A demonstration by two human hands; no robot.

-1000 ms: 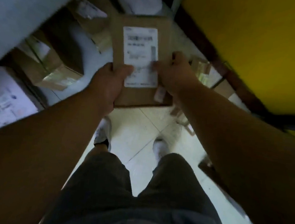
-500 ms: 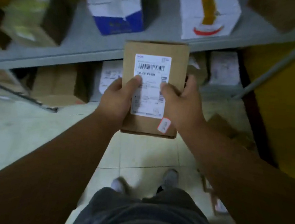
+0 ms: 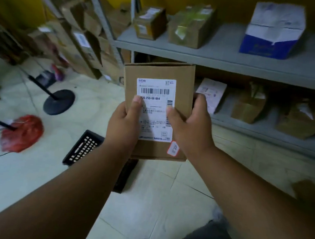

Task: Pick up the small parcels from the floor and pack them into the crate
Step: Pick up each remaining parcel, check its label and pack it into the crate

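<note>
Head view: both hands hold a brown parcel [image 3: 182,83] in the air at chest height. Left hand [image 3: 123,125] grips its left edge, right hand [image 3: 191,130] its right edge, thumbs pressed on the white label [image 3: 156,92]. Below sits a black crate [image 3: 82,149] on the floor; grey shelves [image 3: 225,56] of boxes stand beyond.

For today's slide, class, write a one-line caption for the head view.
Both hands, left hand and right hand, hold a labelled cardboard parcel above the black crate on the floor.

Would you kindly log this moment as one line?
left hand: holds box | right hand: holds box | crate: on floor, below left | packed: not yet
</note>
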